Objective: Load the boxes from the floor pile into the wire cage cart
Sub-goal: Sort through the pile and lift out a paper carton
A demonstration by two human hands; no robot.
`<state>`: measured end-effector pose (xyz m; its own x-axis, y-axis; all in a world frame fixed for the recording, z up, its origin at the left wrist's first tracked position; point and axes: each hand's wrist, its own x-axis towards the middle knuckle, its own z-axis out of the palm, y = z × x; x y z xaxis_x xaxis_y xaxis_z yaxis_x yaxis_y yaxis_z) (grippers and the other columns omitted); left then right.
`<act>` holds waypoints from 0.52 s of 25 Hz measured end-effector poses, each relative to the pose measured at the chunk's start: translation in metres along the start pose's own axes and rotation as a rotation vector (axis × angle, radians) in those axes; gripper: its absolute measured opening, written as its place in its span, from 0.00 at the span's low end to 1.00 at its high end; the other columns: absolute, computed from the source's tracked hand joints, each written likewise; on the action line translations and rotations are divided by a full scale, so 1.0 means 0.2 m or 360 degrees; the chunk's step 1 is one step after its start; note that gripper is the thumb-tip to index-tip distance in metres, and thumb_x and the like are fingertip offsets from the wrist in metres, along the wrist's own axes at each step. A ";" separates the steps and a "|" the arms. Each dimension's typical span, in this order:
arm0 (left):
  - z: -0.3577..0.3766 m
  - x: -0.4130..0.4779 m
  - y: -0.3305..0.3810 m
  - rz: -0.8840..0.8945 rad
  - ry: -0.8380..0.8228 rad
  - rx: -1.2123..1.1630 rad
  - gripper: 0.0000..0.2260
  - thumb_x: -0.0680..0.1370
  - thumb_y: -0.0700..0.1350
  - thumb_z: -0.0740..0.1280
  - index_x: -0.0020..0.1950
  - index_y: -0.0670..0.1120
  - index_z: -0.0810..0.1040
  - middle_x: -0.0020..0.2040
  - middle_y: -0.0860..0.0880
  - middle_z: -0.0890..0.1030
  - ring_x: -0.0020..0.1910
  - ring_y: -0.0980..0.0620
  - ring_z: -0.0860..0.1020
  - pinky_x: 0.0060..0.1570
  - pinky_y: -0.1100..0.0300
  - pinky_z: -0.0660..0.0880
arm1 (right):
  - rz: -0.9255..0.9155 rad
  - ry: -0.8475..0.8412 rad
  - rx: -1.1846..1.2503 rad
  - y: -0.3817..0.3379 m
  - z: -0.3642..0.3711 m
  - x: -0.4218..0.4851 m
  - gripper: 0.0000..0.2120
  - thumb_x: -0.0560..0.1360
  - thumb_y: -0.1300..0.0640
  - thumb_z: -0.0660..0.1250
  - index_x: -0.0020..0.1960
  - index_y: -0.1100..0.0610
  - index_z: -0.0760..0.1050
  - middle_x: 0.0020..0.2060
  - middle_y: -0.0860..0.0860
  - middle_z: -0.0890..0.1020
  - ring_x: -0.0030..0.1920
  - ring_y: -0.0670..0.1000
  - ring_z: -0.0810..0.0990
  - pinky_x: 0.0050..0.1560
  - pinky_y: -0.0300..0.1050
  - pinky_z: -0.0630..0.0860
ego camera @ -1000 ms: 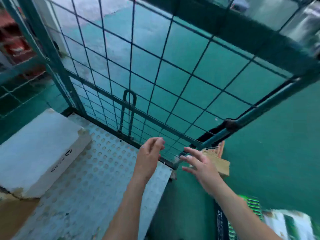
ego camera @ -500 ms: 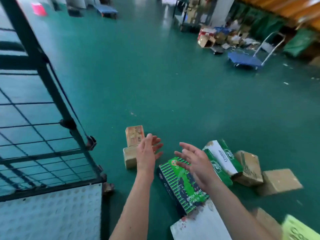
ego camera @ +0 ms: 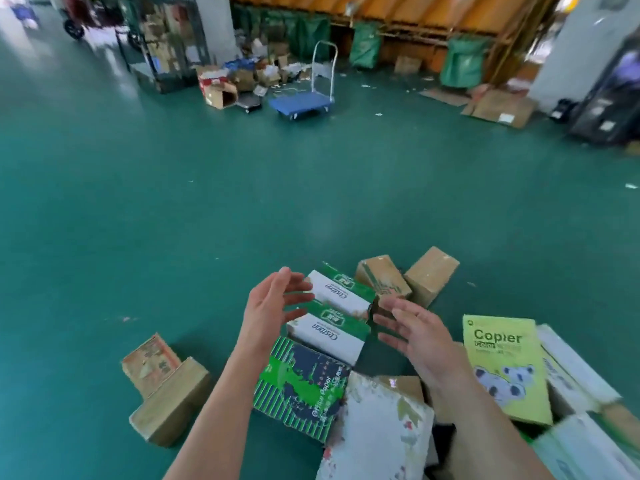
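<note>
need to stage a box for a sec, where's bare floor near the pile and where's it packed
Bare floor: the strip between the brown boxes and the striped green box, and the wide stretch beyond the Cestbon boxes. Packed: right side, around the Copier box.

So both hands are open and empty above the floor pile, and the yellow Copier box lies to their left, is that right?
Not quite: in the head view the yellow Copier box lies to the right of the hands, beyond the right hand. The left hand and the right hand are indeed open and empty above the floor pile.
</note>
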<state>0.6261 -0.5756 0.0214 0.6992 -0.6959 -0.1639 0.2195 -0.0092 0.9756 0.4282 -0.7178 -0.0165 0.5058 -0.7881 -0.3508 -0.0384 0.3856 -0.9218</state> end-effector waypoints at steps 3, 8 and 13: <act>0.14 0.14 0.01 0.0002 -0.0186 0.0105 0.17 0.86 0.51 0.58 0.54 0.40 0.81 0.50 0.42 0.86 0.50 0.42 0.85 0.55 0.43 0.80 | -0.0015 0.0195 0.0076 0.00 -0.13 0.03 0.11 0.83 0.63 0.61 0.60 0.59 0.81 0.55 0.52 0.86 0.56 0.54 0.85 0.57 0.56 0.81; 0.35 0.35 -0.08 -0.0172 -0.0536 0.0267 0.17 0.85 0.51 0.59 0.56 0.40 0.81 0.49 0.44 0.86 0.50 0.43 0.85 0.57 0.43 0.81 | -0.0001 0.0432 0.0166 0.06 -0.26 0.04 0.11 0.83 0.58 0.63 0.62 0.59 0.81 0.59 0.53 0.85 0.58 0.54 0.84 0.55 0.53 0.80; 0.52 0.49 -0.24 -0.0331 -0.0800 0.0317 0.16 0.85 0.50 0.59 0.54 0.40 0.81 0.49 0.43 0.87 0.49 0.44 0.86 0.53 0.45 0.81 | 0.0083 0.0786 0.0279 0.24 -0.31 -0.07 0.12 0.81 0.57 0.66 0.61 0.61 0.81 0.57 0.55 0.85 0.58 0.56 0.84 0.55 0.53 0.79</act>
<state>0.6140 -0.7184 -0.0269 0.2355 -0.9201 -0.3129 0.1516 -0.2832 0.9470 0.3656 -0.7178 -0.0653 0.0389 -0.8816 -0.4704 0.1134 0.4716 -0.8745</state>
